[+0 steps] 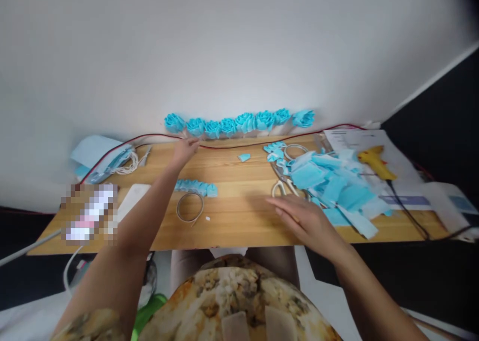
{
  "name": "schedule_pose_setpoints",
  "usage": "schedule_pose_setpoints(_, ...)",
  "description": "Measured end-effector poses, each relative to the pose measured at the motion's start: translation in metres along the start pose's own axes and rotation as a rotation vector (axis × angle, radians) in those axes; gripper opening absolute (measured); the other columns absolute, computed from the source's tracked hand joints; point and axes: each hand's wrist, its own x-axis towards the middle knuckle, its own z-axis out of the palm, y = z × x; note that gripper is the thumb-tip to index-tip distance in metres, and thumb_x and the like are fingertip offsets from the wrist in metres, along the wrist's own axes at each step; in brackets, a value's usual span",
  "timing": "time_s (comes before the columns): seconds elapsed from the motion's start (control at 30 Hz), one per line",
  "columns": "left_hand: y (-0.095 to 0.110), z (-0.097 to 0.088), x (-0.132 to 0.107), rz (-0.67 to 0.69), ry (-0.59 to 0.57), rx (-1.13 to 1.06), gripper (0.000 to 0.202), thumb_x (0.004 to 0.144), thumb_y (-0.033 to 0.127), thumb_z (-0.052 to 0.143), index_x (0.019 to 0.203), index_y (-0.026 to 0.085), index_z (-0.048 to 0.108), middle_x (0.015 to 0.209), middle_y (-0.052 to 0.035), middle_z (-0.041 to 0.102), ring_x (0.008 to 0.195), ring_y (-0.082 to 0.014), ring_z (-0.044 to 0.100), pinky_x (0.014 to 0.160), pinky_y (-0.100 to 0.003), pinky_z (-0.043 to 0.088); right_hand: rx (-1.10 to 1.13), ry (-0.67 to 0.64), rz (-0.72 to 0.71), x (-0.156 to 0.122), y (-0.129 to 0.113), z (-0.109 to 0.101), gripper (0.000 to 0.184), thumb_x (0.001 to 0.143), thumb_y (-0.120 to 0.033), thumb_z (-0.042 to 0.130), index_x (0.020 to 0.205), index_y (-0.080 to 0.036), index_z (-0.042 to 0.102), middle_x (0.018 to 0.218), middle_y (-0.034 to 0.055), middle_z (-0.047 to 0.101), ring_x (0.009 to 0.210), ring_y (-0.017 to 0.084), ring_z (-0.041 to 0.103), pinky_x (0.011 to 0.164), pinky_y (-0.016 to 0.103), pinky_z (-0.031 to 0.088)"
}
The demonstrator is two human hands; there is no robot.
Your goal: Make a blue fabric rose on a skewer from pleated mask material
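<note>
"Eight blue flowers [245, 123] line the back of the table [235, 226], by the wall [239, 47]. Where are the hands?"

"The left hand [185, 150] is just in front of the row's left end, fingers drawn together; I cannot tell if it grips anything. The right hand [305, 220] is beside the scissors [280, 174], fingers loosely bent; its hold is unclear too."

"What else?"

"Blue scraps [318, 177] heaped right, a yellow glue gun [377, 163] beyond."
</note>
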Motion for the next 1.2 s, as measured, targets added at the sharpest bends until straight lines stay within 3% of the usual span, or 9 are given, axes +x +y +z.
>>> schedule_pose_setpoints(0.1, 0.016, -0.008, -0.013, 0.033, -0.027, 0.051, 0.018, 0.075, 0.029, 0.069, 0.084, 0.018, 0.08, 0.086, -0.0104, 0.079, 0.095, -0.0296, 0.072, 0.09, -0.034, 0.055, -0.087, 0.085, 0.076, 0.013, 0.033, -0.03, 0.031, 0.102, -0.026, 0.052, 0.126, -0.031, 0.072, 0.116, 0.0058, 0.08, 0.107, 0.025, 0.076, 0.089, 0.042, 0.063)
schedule_pose_setpoints(0.23, 0.035, -0.029, -0.056, 0.176, -0.116, 0.154, 0.037, 0.081, 0.049, 0.064, 0.104, 0.026, 0.081, 0.115, -0.0066, 0.08, 0.111, -0.0307, 0.072, 0.103, -0.041, 0.055, -0.177, 0.222, 0.3, 0.043, 0.107, -0.061, 0.039, 0.096, -0.029, 0.057, 0.133, -0.03, 0.067, 0.129, 0.0071, 0.075, 0.115, 0.029, 0.073, 0.092, 0.047, 0.062)
schedule_pose_setpoints(0.37, 0.04, -0.052, -0.128, 0.197, -0.103, 0.088, 0.039, 0.086, 0.059, 0.062, 0.108, 0.033, 0.08, 0.114, -0.0024, 0.081, 0.108, -0.0282, 0.075, 0.103, -0.043, 0.058, -0.264, 0.277, 0.469, 0.081, 0.183, -0.073, 0.065, 0.085, -0.023, 0.069, 0.147, -0.018, 0.054, 0.145, 0.0158, 0.063, 0.129, 0.034, 0.064, 0.106, 0.052, 0.054)
schedule_pose_setpoints(0.5, 0.02, -0.067, -0.188, 0.1, -0.122, 0.106, 0.037, 0.086, 0.06, 0.064, 0.107, 0.036, 0.081, 0.102, -0.0017, 0.083, 0.098, -0.0286, 0.079, 0.089, -0.041, 0.066, -0.357, 0.25, 0.449, 0.117, 0.228, -0.068, 0.079, 0.08, -0.025, 0.079, 0.151, -0.012, 0.047, 0.153, 0.0218, 0.054, 0.143, 0.034, 0.05, 0.12, 0.05, 0.039)
schedule_pose_setpoints(0.63, -0.006, -0.074, -0.214, 0.042, -0.135, 0.109, 0.033, 0.086, 0.059, 0.065, 0.101, 0.035, 0.082, 0.102, -0.0011, 0.083, 0.097, -0.0284, 0.079, 0.089, -0.041, 0.067, -0.412, 0.21, 0.436, 0.139, 0.245, -0.054, 0.073, 0.082, -0.029, 0.079, 0.146, -0.009, 0.051, 0.146, 0.0233, 0.056, 0.137, 0.033, 0.052, 0.118, 0.045, 0.04)
schedule_pose_setpoints(0.8, -0.016, -0.075, -0.225, -0.068, -0.028, 0.1, 0.036, 0.088, 0.062, 0.062, 0.102, 0.035, 0.08, 0.1, -0.0006, 0.083, 0.1, -0.0292, 0.078, 0.099, -0.044, 0.064, -0.509, 0.157, 0.447, 0.149, 0.248, -0.043, 0.062, 0.082, -0.025, 0.074, 0.14, -0.013, 0.057, 0.139, 0.0208, 0.056, 0.119, 0.033, 0.06, 0.104, 0.047, 0.05)
schedule_pose_setpoints(0.97, -0.033, -0.072, -0.224, -0.114, -0.033, 0.095, 0.037, 0.087, 0.063, 0.063, 0.101, 0.034, 0.081, 0.101, -0.0008, 0.083, 0.099, -0.0302, 0.079, 0.098, -0.047, 0.065, -0.588, 0.059, 0.413, 0.153, 0.247, -0.049, 0.049, 0.086, -0.018, 0.06, 0.135, -0.02, 0.063, 0.132, 0.0153, 0.061, 0.107, 0.03, 0.065, 0.094, 0.043, 0.053)
schedule_pose_setpoints(1.1, -0.058, -0.07, -0.222, -0.12, -0.041, 0.049, 0.034, 0.084, 0.061, 0.067, 0.099, 0.035, 0.082, 0.103, -0.0003, 0.083, 0.096, -0.0301, 0.079, 0.092, -0.047, 0.067, -0.631, -0.049, 0.357, 0.162, 0.245, -0.059, 0.052, 0.085, -0.017, 0.061, 0.136, -0.02, 0.065, 0.134, 0.0161, 0.062, 0.111, 0.034, 0.064, 0.094, 0.046, 0.052)
schedule_pose_setpoints(1.2, -0.064, -0.067, -0.222, -0.164, -0.018, 0.022, 0.033, 0.083, 0.061, 0.067, 0.099, 0.036, 0.082, 0.102, 0.0004, 0.083, 0.097, -0.0304, 0.079, 0.094, -0.05, 0.066, -0.661, -0.131, 0.324, 0.172, 0.243, -0.063, 0.053, 0.084, -0.017, 0.064, 0.136, -0.021, 0.066, 0.136, 0.0161, 0.062, 0.113, 0.036, 0.064, 0.096, 0.047, 0.051)
